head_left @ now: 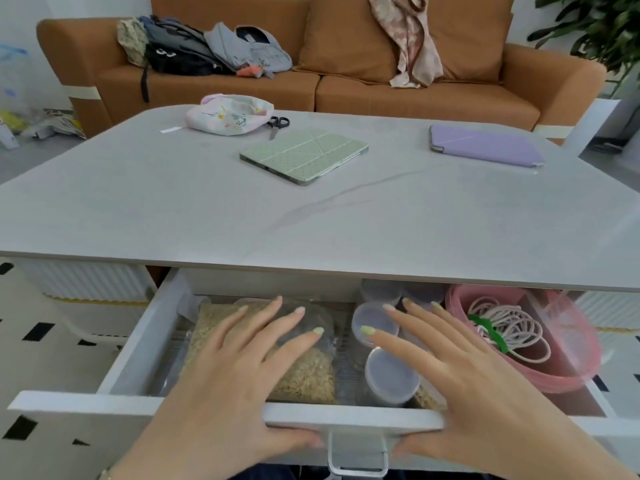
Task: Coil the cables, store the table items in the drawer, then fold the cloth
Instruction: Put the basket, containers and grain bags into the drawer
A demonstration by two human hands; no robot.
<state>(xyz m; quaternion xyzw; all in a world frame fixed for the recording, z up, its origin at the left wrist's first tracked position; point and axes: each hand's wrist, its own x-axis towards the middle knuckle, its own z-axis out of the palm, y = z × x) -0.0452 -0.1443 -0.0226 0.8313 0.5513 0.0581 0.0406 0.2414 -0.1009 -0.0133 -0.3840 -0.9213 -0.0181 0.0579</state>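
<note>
drawer [221, 408] open at 6 o'clock | left hand [239, 368] and right hand [446, 372] flat, fingers spread, holding nothing | coiled cable [509, 327] in pink bowl [575, 358], 4 o'clock | cloth [230, 114] on table [173, 202], 11 o'clock

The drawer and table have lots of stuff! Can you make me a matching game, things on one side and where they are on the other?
Things:
1. coiled cable
2. bag of oats
3. scissors
4. purple tablet

Places:
A. on the table's far right
B. in the pink bowl in the drawer
C. in the drawer's left part, under the left hand
D. on the table beside the cloth pouch

Pairs: 1-B, 2-C, 3-D, 4-A
</note>
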